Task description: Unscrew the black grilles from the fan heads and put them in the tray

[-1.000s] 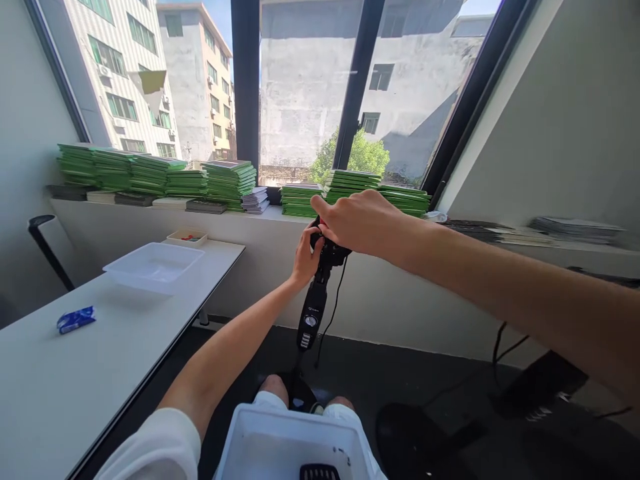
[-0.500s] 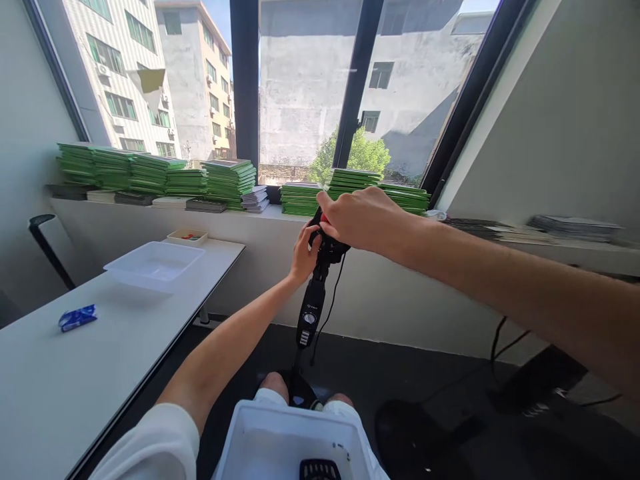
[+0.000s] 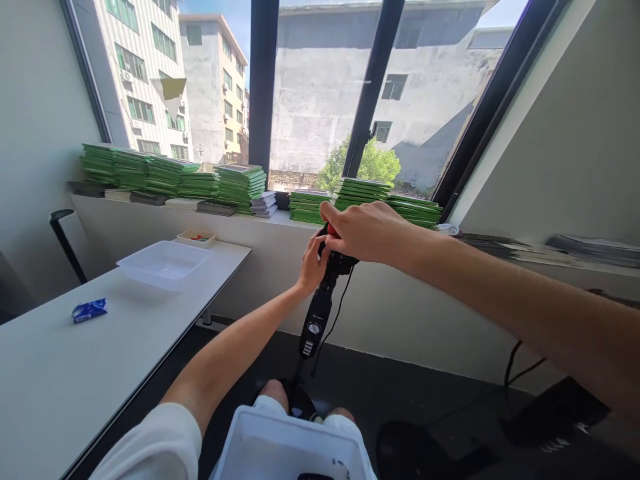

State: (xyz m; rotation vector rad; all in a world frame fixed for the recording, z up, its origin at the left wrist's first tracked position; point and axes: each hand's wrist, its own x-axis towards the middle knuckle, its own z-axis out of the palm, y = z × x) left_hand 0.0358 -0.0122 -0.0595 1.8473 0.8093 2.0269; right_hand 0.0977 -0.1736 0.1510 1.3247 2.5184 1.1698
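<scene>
A black fan stand (image 3: 316, 327) with a round dial and a row of light buttons rises from the floor between my knees. Its dark motor head (image 3: 341, 263) is at the top, partly covered by my hands. My left hand (image 3: 313, 267) wraps round the left side of the head. From above, my right hand (image 3: 364, 230) closes over a small red part (image 3: 331, 229) at the head; only a bit of red shows, so its kind is unclear. A white plastic bin (image 3: 295, 427) rests on my lap with a black piece (image 3: 315, 476) inside, cut off by the lower edge.
On the left table (image 3: 145, 320) are a clear plastic tub (image 3: 165, 263), a blue packet (image 3: 89, 311) and a small tray with red bits (image 3: 197, 238). Green stacks (image 3: 240, 187) line the window sill. A thin cable (image 3: 342, 303) hangs beside the stand. Dark equipment (image 3: 555, 413) lies at right.
The view has tilted up and turned slightly left, so the scene sits lower and further right. Both hands keep their places at the fan head, with slight shifts of the fingers.
</scene>
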